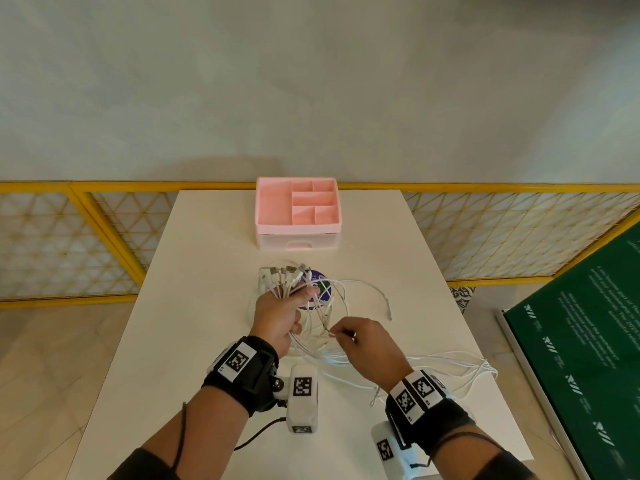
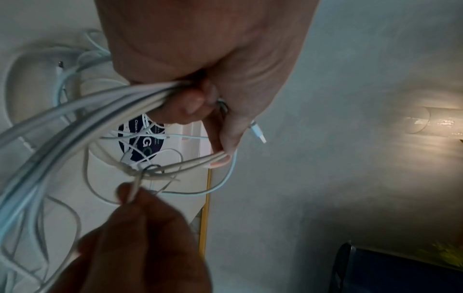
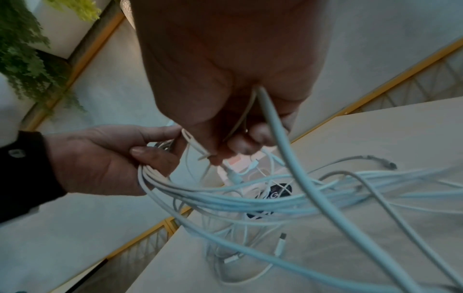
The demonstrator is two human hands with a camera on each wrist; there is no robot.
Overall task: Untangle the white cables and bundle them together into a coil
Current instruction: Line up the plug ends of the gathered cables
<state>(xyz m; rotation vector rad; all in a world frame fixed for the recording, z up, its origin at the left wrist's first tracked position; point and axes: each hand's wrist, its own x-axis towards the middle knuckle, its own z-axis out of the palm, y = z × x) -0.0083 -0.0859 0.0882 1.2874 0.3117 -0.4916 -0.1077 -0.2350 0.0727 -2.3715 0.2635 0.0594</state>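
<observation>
Cables (image 1: 313, 336), thin, smooth and white with small metal-tipped plugs, sprawl in tangled loops over the matte cream table (image 1: 207, 258) in front of the pink plastic organizer (image 1: 296, 213), the left hand (image 1: 280, 313) clenching a bunch, the right hand (image 1: 363, 344) pinching one strand.

An organizer (image 1: 296, 211) sits at the counter's (image 1: 207, 237) far edge; cables (image 1: 450, 365) sprawl nearer, over a disc (image 1: 323, 292).

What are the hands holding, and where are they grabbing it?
The left hand grips the white cables just below their plugs. The right hand pinches one thin strand partway along.
</observation>
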